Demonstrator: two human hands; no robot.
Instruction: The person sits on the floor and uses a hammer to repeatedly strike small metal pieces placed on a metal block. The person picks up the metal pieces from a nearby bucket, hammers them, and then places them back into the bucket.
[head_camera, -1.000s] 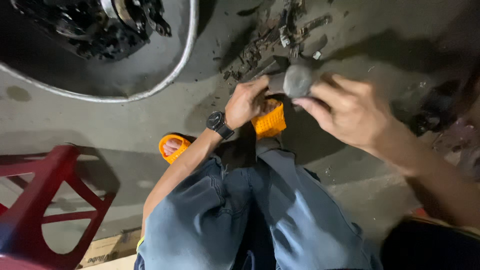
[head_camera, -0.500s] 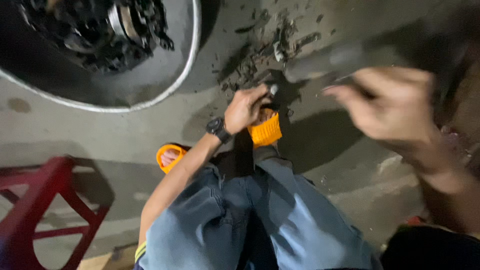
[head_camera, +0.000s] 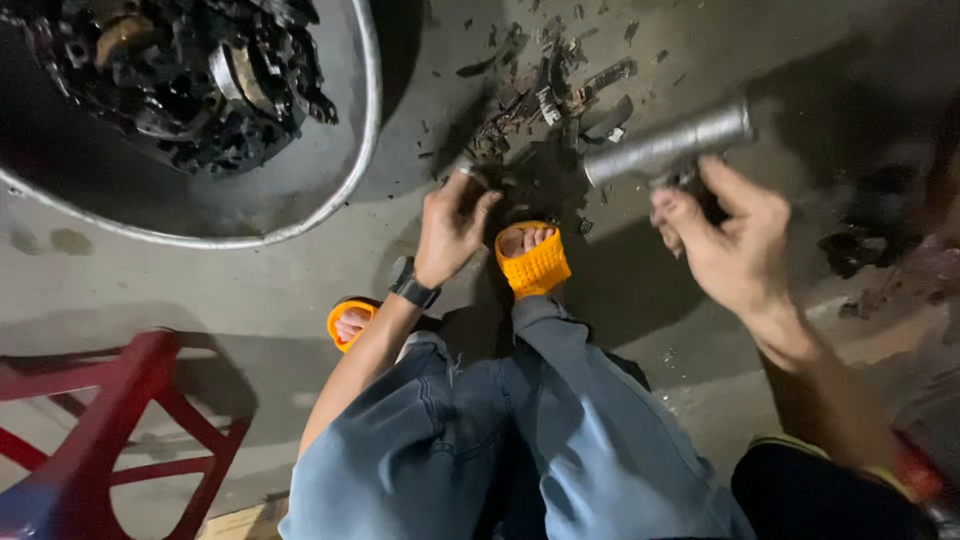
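Note:
My right hand (head_camera: 735, 240) is raised at the right and grips a grey metal hammer (head_camera: 665, 148), whose cylindrical head points left. My left hand (head_camera: 452, 228), with a black watch on the wrist, rests low on the concrete floor and pinches a small dark part just in front of my orange sandal (head_camera: 535, 258). A heap of dark metal scraps (head_camera: 535, 95) lies on the floor beyond that hand. My knees in blue jeans (head_camera: 500, 440) fill the bottom of the view.
A large round metal basin (head_camera: 300, 180) holding black greasy machine parts (head_camera: 170, 70) stands at the upper left. A red plastic stool (head_camera: 110, 440) is at the lower left. My other orange sandal (head_camera: 348, 322) shows beside my left forearm. Dark debris (head_camera: 860, 245) lies at the right.
My right hand has swung up and to the right with the hammer, away from my left hand. My left hand stays down on the floor by the sandal.

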